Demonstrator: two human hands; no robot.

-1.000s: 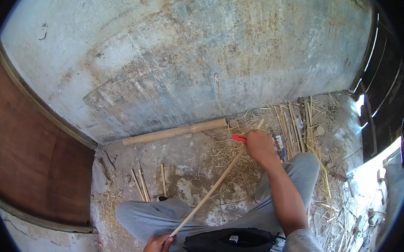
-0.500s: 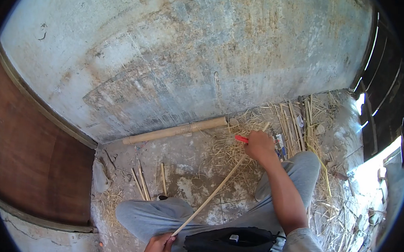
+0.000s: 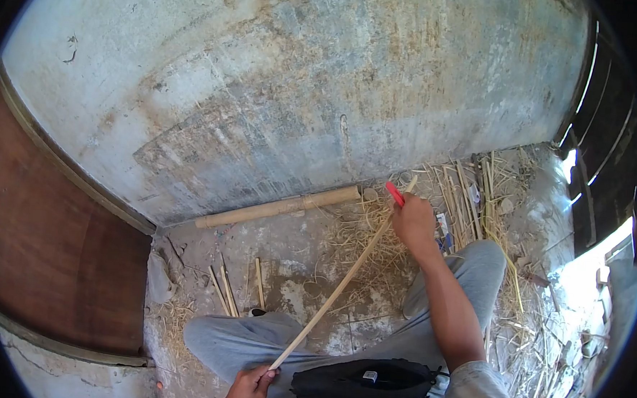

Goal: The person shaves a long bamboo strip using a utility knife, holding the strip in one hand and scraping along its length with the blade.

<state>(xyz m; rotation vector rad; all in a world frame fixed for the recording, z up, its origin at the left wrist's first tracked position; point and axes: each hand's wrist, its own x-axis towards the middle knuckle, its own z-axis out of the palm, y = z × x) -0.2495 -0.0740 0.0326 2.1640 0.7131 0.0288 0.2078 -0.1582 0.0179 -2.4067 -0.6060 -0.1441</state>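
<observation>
My left hand is closed around the lower end of a long pale bamboo strip, low in the head view beside my lap. The strip slants up and right past my right hand, its far tip showing above the fingers. That hand is wrapped around a red-handled tool, with the handle sticking out at upper left; the tool's working end is hidden. It sits right against the strip, over a heap of curly shavings on the floor.
A thick bamboo pole lies along the stained wall. Cut strips lie at right, and a few more sticks at left. A black bag rests on my lap. A brown wooden panel stands left.
My right hand has moved slightly up along the strip and turned, so the red handle now points up more steeply. The left hand has stayed nearly in place, still holding the strip.
</observation>
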